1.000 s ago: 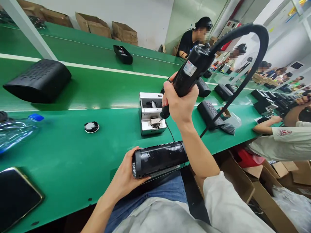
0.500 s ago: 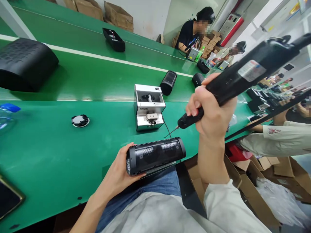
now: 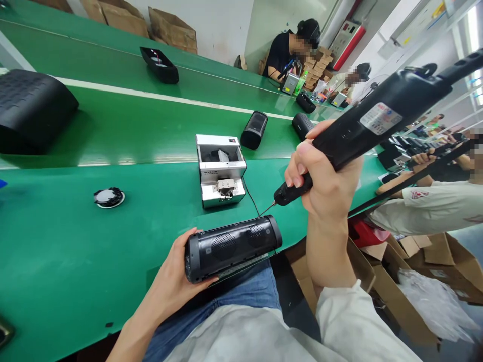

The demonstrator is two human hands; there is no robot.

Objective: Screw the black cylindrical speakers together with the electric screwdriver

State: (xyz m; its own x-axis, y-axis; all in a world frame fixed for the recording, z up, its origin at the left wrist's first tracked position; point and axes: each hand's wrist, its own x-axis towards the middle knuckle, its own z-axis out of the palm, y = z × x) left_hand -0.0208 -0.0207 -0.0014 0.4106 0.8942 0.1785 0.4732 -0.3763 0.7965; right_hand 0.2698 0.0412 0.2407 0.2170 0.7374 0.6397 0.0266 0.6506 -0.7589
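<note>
My left hand grips the left end of a black cylindrical speaker, which lies sideways at the near edge of the green bench, over my lap. My right hand is closed around a black electric screwdriver, held slanted with its bit pointing down and left. The bit tip hovers just above the speaker's right end, apart from it. A small white screw feeder box stands on the bench right behind the speaker.
A round black-and-white part lies left on the bench. Black speaker shells sit on the green conveyor beyond. Other people work to the right and far back. Cardboard boxes stand on the floor at right.
My right hand pulled the screwdriver away from the screw feeder, rightward and toward me, until its bit came near the speaker's right end. My left hand kept its grip on the speaker.
</note>
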